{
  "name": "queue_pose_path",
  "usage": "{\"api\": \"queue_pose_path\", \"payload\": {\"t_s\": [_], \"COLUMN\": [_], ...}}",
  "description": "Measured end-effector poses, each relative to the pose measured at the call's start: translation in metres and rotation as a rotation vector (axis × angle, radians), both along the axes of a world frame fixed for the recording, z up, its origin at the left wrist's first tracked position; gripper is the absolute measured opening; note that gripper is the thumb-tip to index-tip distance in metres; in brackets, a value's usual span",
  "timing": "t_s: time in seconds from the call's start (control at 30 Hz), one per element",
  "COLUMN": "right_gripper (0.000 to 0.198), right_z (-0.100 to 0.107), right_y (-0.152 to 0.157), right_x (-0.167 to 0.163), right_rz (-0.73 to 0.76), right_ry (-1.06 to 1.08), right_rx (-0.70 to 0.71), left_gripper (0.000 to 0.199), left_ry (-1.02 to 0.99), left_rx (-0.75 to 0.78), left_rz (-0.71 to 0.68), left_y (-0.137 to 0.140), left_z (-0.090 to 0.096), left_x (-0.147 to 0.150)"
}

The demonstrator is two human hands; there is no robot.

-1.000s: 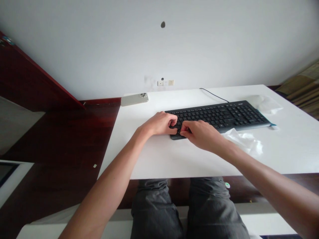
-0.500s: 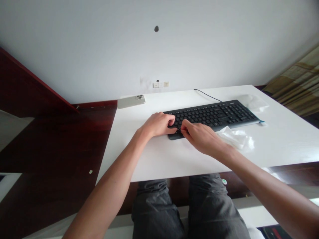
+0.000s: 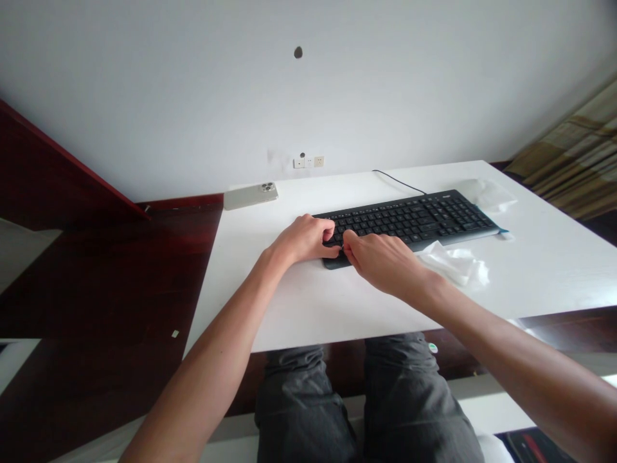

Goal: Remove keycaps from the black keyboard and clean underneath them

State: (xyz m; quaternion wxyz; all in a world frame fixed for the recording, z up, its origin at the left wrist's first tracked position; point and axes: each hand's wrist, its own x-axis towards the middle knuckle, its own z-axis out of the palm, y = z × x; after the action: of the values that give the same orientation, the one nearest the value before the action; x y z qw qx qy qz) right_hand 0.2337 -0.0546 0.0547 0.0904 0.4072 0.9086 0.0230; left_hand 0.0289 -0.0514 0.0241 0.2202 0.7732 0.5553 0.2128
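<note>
White plastic (image 3: 456, 265) flanks the keyboard (image 3: 409, 218) beneath parted left fingers (image 3: 328, 227) and right fingers (image 3: 351, 239) pinching something indistinct (image 3: 342, 247).

No text, brand or number can be read. The keyboard (image 3: 429, 212) bears a small pale logo (image 3: 446, 195) near its far right corner, too blurred to make out. Faint light marks show on its keys (image 3: 427, 220), both in the main block and in the number block at the right, but none is sharp enough to tell as a letter or digit. Below the near edge of the table (image 3: 294, 312) shows a round white label (image 3: 432, 348) with a green middle; any wording on it is too small to read.
</note>
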Motion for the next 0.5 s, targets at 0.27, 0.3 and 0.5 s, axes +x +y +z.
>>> {"api": "queue_pose_path", "payload": {"t_s": [0.27, 0.3, 0.5], "right_gripper": [0.026, 0.025, 0.020], "right_z": [0.001, 0.001, -0.012], "right_y": [0.007, 0.011, 0.036], "right_x": [-0.005, -0.003, 0.020], "right_rz": [0.028, 0.041, 0.126], "right_ry": [-0.012, 0.000, 0.195], "right_rx": [-0.034, -0.049, -0.193], "left_gripper": [0.026, 0.025, 0.023], "left_ry": [-0.016, -0.017, 0.000], "left_rx": [-0.003, 0.002, 0.028], "left_rz": [-0.007, -0.008, -0.034], "left_y": [0.001, 0.001, 0.002], "left_z": [-0.002, -0.002, -0.003], "left_x": [-0.001, -0.001, -0.002]}}
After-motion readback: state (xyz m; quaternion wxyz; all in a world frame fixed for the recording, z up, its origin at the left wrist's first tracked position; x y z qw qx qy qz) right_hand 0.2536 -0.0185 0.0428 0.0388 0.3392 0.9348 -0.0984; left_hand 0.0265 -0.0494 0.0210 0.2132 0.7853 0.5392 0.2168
